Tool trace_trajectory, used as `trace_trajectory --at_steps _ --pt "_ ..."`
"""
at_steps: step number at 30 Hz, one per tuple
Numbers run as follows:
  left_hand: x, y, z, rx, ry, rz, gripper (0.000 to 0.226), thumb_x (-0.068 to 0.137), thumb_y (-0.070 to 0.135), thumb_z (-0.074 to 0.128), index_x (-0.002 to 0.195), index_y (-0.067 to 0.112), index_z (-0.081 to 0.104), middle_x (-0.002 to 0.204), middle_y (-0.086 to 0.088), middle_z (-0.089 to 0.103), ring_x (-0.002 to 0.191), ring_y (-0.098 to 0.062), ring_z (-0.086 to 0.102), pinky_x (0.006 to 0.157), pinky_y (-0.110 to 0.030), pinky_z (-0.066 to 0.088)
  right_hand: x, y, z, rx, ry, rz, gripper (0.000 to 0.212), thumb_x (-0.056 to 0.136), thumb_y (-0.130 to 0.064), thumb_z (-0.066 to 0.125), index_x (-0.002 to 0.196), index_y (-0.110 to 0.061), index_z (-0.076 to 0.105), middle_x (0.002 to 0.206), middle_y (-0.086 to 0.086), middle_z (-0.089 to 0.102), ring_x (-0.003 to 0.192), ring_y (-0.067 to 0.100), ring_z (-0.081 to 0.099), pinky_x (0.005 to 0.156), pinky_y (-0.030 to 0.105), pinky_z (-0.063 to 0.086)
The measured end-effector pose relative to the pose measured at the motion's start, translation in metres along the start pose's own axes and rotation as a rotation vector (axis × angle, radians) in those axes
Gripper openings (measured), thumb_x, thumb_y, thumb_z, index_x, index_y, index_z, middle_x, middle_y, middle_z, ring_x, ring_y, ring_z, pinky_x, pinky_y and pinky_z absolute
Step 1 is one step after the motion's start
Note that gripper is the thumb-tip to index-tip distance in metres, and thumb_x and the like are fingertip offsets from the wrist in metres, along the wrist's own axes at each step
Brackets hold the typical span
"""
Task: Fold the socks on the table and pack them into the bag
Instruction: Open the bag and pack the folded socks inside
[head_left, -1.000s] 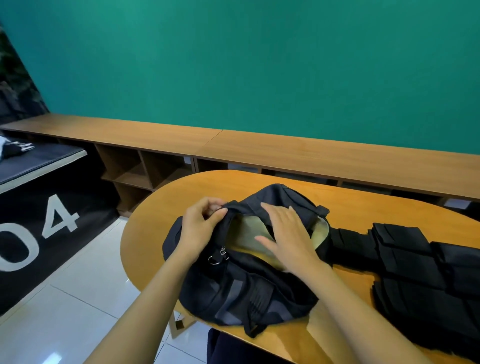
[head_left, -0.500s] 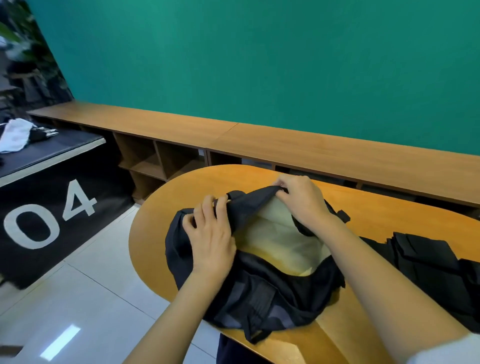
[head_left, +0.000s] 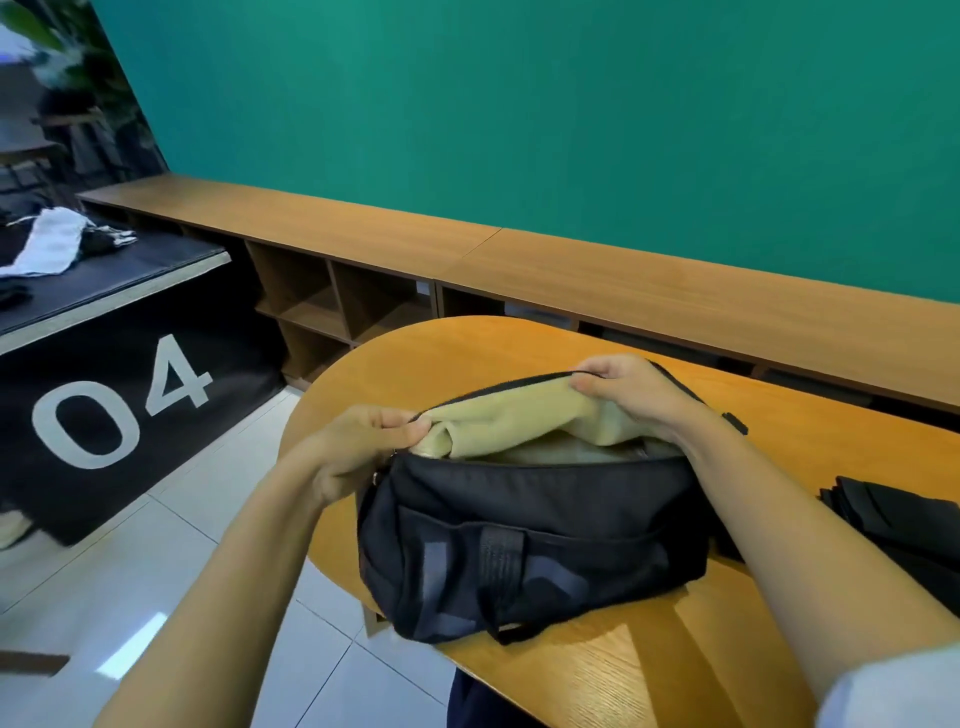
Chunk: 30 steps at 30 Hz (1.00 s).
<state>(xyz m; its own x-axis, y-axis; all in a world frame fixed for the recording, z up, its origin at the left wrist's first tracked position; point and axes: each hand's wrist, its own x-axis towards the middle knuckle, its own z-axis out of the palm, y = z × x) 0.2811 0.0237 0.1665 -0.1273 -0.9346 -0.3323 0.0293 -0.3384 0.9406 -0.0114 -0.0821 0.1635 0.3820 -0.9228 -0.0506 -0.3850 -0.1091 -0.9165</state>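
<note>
Teal wall and a long wooden shelf unit (head_left: 623, 291) back a rounded wooden tabletop (head_left: 810, 457), where a black bag (head_left: 530, 540) sits near the left end. The left hand (head_left: 363, 447) is clenched on the left end of the bag's opening, fingers pinching the rim where the pale yellow lining (head_left: 514, 421) bunches. The right hand (head_left: 634, 395) grips the far rim of the opening, thumb and fingers closed on the zipper edge and lining, lifting it. Between the two hands the mouth gapes wide, showing the lining inside. Black socks (head_left: 904, 519) lie stacked on the tabletop at the right edge, well apart from both hands. Compared with half a second earlier, the far rim is pulled up higher and the bag stands more upright, its front panel facing the camera.
</note>
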Motion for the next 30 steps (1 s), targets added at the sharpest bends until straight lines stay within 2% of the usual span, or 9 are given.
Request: trace_trajectory --at_steps 3,5,8,11,14,17,20,25,30 --pt "0.005 0.003 -0.006 0.174 0.002 -0.066 0.034 0.074 0.040 0.078 0.086 0.008 0.077 0.086 -0.009 0.072 0.077 -0.018 0.067 0.067 -0.021 0.057 0.013 0.006 0.000 0.090 0.005 0.133 0.033 0.094 -0.033 0.059 0.096 -0.003 0.072 0.094 0.010 0.073 0.082 0.020 0.066 0.071 0.028 0.052" --pt "0.011 0.005 0.002 0.700 0.186 0.028 0.032 0.087 0.041 0.067 0.072 0.013 0.070 0.072 0.001 0.064 0.069 -0.011 0.057 0.055 -0.009 0.043 0.021 0.009 0.008 0.048 0.027 0.184 0.042 0.094 -0.036 0.060 0.096 0.004 0.072 0.102 0.016 0.072 0.086 0.019 0.065 0.073 0.029 0.052" --pt "0.013 0.010 0.031 1.371 0.511 0.461 0.032 0.089 0.053 0.059 0.110 0.029 0.061 0.107 0.012 0.060 0.098 -0.013 0.056 0.083 -0.024 0.040 0.032 0.011 0.023 0.007 0.035 0.173 0.044 0.093 -0.034 0.063 0.088 0.008 0.072 0.104 0.003 0.072 0.103 0.009 0.062 0.082 0.025 0.046" --pt "0.026 0.004 0.062 1.513 0.170 0.618 0.056 0.082 0.061 0.062 0.125 0.027 0.050 0.125 0.009 0.052 0.115 -0.018 0.048 0.094 -0.035 0.033 0.036 0.009 0.027 0.006 0.062 0.125 0.045 0.094 -0.033 0.063 0.057 -0.008 0.060 0.070 -0.010 0.070 0.080 -0.001 0.063 0.083 0.026 0.045" --pt "0.051 -0.011 0.081 1.831 0.163 0.623 0.041 0.088 0.036 0.062 0.122 0.018 0.046 0.125 0.000 0.052 0.110 -0.025 0.052 0.081 -0.034 0.039 0.030 0.002 0.025 -0.188 0.171 0.020 0.046 0.094 -0.036 0.063 0.057 -0.014 0.047 0.053 -0.011 0.055 0.065 0.011 0.059 0.077 0.031 0.046" --pt "0.068 -0.012 0.073 1.625 0.242 0.549 0.023 0.091 0.007 0.051 0.112 0.015 0.046 0.105 -0.009 0.061 0.090 -0.034 0.059 0.063 -0.037 0.039 -0.013 0.006 0.035 -0.565 0.379 -0.236 0.026 0.094 -0.045 0.057 0.094 -0.021 0.067 0.097 -0.008 0.065 0.098 0.015 0.057 0.084 0.033 0.047" --pt "0.079 -0.015 0.054 1.223 0.226 0.575 0.031 0.084 -0.001 0.053 0.097 0.023 0.038 0.086 -0.010 0.060 0.077 -0.037 0.056 0.068 -0.049 0.049 -0.083 0.019 0.075 -0.757 0.303 -0.443 0.047 0.098 -0.059 0.036 0.111 -0.025 0.065 0.115 -0.011 0.063 0.112 0.011 0.051 0.102 0.032 0.033" --pt "0.089 -0.024 0.041 0.752 0.386 0.591 0.032 0.083 -0.009 0.056 0.066 0.017 0.053 0.104 -0.006 0.069 0.109 -0.023 0.062 0.093 -0.043 0.051 -0.142 0.094 0.129 -1.111 0.084 -0.312 0.065 0.097 -0.068 0.022 0.113 -0.026 0.068 0.105 -0.015 0.069 0.102 0.016 0.064 0.107 0.053 0.021" --pt "0.086 -0.045 0.051 0.729 0.432 0.388 0.028 0.096 0.003 0.050 0.114 0.013 0.070 0.122 -0.007 0.066 0.115 -0.025 0.057 0.096 -0.031 0.044 -0.152 0.125 0.127 -1.170 0.146 -0.199 0.062 0.100 -0.054 0.021 0.107 -0.024 0.075 0.109 -0.007 0.071 0.101 0.026 0.067 0.102 0.063 0.024"
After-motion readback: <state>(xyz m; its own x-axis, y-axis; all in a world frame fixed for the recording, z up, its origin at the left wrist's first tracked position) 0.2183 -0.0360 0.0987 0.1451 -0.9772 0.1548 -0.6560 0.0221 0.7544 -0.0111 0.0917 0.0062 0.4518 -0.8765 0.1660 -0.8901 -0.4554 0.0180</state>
